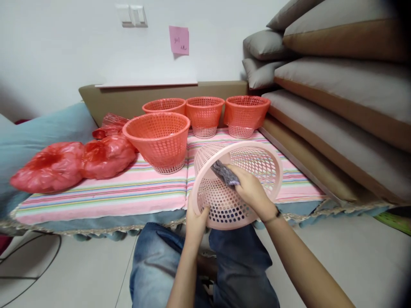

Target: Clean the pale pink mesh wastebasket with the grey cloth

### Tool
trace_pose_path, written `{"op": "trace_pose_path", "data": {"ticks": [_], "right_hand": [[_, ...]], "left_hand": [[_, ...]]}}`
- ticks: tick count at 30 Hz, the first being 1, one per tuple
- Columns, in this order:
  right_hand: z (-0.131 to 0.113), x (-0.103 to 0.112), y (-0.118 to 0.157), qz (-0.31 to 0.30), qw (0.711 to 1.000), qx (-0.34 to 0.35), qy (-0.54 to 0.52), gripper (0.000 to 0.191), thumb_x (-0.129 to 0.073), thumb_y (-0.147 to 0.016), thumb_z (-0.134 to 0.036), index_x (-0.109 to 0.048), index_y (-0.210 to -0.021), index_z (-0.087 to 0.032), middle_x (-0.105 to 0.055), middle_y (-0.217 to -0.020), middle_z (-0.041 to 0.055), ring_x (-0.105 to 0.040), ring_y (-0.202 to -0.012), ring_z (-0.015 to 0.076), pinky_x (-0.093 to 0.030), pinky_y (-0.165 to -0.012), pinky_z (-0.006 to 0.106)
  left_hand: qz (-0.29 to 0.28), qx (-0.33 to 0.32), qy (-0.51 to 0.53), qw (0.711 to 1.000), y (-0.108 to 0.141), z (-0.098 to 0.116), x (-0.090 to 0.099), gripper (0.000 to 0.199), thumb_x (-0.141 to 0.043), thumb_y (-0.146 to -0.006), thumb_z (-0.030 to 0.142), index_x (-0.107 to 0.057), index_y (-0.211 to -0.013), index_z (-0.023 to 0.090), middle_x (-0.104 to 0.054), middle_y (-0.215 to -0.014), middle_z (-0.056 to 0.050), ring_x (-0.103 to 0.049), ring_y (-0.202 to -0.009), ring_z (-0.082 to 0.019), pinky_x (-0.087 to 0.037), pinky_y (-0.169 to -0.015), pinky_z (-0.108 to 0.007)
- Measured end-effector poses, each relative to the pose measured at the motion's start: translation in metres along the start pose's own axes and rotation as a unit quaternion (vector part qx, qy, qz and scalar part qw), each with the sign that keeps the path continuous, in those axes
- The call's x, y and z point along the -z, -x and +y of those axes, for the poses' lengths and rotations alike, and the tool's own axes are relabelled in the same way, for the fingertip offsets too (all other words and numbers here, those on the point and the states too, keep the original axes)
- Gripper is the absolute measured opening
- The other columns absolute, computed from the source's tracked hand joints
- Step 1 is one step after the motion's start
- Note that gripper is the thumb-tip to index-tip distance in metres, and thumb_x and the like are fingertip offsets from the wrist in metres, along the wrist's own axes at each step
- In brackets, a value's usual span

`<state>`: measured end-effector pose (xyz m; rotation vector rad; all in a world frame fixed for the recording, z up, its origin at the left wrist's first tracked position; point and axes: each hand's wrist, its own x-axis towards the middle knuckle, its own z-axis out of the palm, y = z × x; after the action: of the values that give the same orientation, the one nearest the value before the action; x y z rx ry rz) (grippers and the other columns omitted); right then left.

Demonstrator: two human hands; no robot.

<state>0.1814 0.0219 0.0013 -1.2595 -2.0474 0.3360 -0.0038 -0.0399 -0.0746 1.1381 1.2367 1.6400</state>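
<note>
A pale pink plastic basket [221, 209] with a lattice wall lies tilted over my knees and the seat edge, its mouth toward me. My left hand [196, 220] grips its rim at the lower left, thumb on the inner side. Inside the mouth, my right hand [250, 188] is closed on a crumpled dark grey cloth [225, 173], held near the inner wall. Whether the cloth touches the wall I cannot tell. Just beyond stands a basket lined with a red plastic bag [157, 145], upright on the striped cover.
Several more red-lined baskets [205, 113] stand behind. Red bag bundles [61, 167] lie on the left of the striped cover [105, 201]. Grey and brown cushions [346, 85] are stacked at right. A dark wire ring [58, 252] is on the floor at left.
</note>
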Motion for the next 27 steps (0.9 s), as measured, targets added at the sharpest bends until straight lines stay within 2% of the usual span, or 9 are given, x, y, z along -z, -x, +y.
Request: {"op": "trace_pose_path", "data": {"ticks": [2, 4, 6, 8, 11, 15, 18, 22, 27], "right_hand": [[0.012, -0.027, -0.025, -0.024, 0.996, 0.021, 0.084, 0.068, -0.041, -0.075, -0.003, -0.048, -0.142, -0.015, -0.05, -0.146, 0.0091, -0.045, -0.134, 0.0226, -0.033, -0.115, 0.04], [0.027, -0.057, -0.039, -0.122, 0.979, 0.007, 0.166, 0.068, -0.042, -0.079, -0.005, -0.044, -0.145, -0.015, -0.042, -0.152, 0.0093, -0.038, -0.139, 0.0267, -0.026, -0.117, 0.046], [0.041, -0.083, -0.042, -0.18, 0.967, 0.008, 0.178, 0.063, -0.044, -0.08, -0.008, -0.05, -0.141, -0.018, -0.05, -0.147, 0.0084, -0.044, -0.134, 0.028, -0.028, -0.115, 0.048], [0.052, -0.098, -0.041, -0.212, 0.961, 0.014, 0.175, 0.061, -0.047, -0.079, -0.01, -0.054, -0.138, -0.022, -0.056, -0.141, 0.0059, -0.048, -0.13, 0.0268, -0.031, -0.113, 0.046], [0.064, -0.102, -0.04, -0.239, 0.954, 0.021, 0.181, 0.061, -0.05, -0.078, -0.015, -0.054, -0.138, -0.026, -0.057, -0.14, 0.0019, -0.046, -0.131, 0.0259, -0.028, -0.113, 0.045], [0.074, -0.1, -0.049, -0.255, 0.945, 0.007, 0.206, 0.062, -0.054, -0.078, -0.022, -0.051, -0.14, -0.029, -0.048, -0.149, 0.0021, -0.03, -0.14, 0.0347, -0.009, -0.115, 0.06], [0.081, -0.104, -0.053, -0.268, 0.94, -0.018, 0.209, 0.062, -0.054, -0.083, -0.033, -0.045, -0.144, -0.032, -0.042, -0.153, 0.0019, -0.024, -0.142, 0.0402, -0.004, -0.111, 0.068], [0.085, -0.109, -0.05, -0.271, 0.943, -0.043, 0.191, 0.055, -0.045, -0.091, -0.042, -0.042, -0.146, -0.035, -0.038, -0.155, -0.0013, -0.02, -0.144, 0.04, 0.0, -0.112, 0.068], [0.076, -0.102, -0.039, -0.28, 0.944, -0.076, 0.157, 0.056, -0.037, -0.095, -0.049, -0.041, -0.147, -0.03, -0.041, -0.153, 0.0031, -0.021, -0.145, 0.0407, -0.002, -0.113, 0.068]], "left_hand": [[-0.002, 0.021, 0.023, 1.0, 0.003, -0.006, -0.006, 0.073, -0.07, -0.068, 0.029, -0.048, -0.137, 0.017, -0.049, -0.146, -0.015, -0.045, -0.137, -0.031, -0.031, -0.117, -0.045], [-0.002, 0.038, 0.035, 0.999, 0.005, -0.005, -0.008, 0.074, -0.068, -0.066, 0.027, -0.048, -0.137, 0.018, -0.05, -0.146, -0.014, -0.046, -0.136, -0.032, -0.033, -0.116, -0.045], [-0.005, 0.042, 0.037, 0.998, 0.004, -0.003, -0.006, 0.073, -0.067, -0.064, 0.025, -0.051, -0.135, 0.019, -0.053, -0.143, -0.012, -0.047, -0.135, -0.031, -0.034, -0.116, -0.044], [-0.011, 0.04, 0.038, 0.998, 0.002, -0.002, -0.001, 0.072, -0.066, -0.063, 0.024, -0.053, -0.133, 0.02, -0.056, -0.141, -0.011, -0.047, -0.135, -0.031, -0.034, -0.116, -0.043], [-0.011, 0.037, 0.041, 0.998, -0.001, -0.008, 0.006, 0.072, -0.065, -0.062, 0.022, -0.053, -0.134, 0.019, -0.056, -0.14, -0.012, -0.047, -0.135, -0.03, -0.032, -0.117, -0.043], [0.002, 0.043, 0.039, 0.998, -0.004, -0.023, 0.01, 0.074, -0.064, -0.063, 0.019, -0.051, -0.136, 0.019, -0.054, -0.143, -0.012, -0.046, -0.136, -0.029, -0.028, -0.119, -0.044], [-0.002, 0.046, 0.03, 0.999, -0.005, -0.028, 0.011, 0.071, -0.063, -0.065, 0.018, -0.052, -0.135, 0.019, -0.055, -0.142, -0.012, -0.047, -0.136, -0.029, -0.026, -0.119, -0.046], [-0.01, 0.042, 0.014, 0.999, -0.008, -0.024, 0.007, 0.068, -0.064, -0.066, 0.019, -0.055, -0.134, 0.02, -0.058, -0.139, -0.011, -0.048, -0.134, -0.03, -0.031, -0.118, -0.044], [0.022, 0.054, 0.011, 0.998, -0.004, -0.011, -0.006, 0.058, -0.06, -0.068, 0.019, -0.059, -0.126, 0.017, -0.062, -0.133, -0.011, -0.051, -0.132, -0.028, -0.035, -0.116, -0.042]]}}
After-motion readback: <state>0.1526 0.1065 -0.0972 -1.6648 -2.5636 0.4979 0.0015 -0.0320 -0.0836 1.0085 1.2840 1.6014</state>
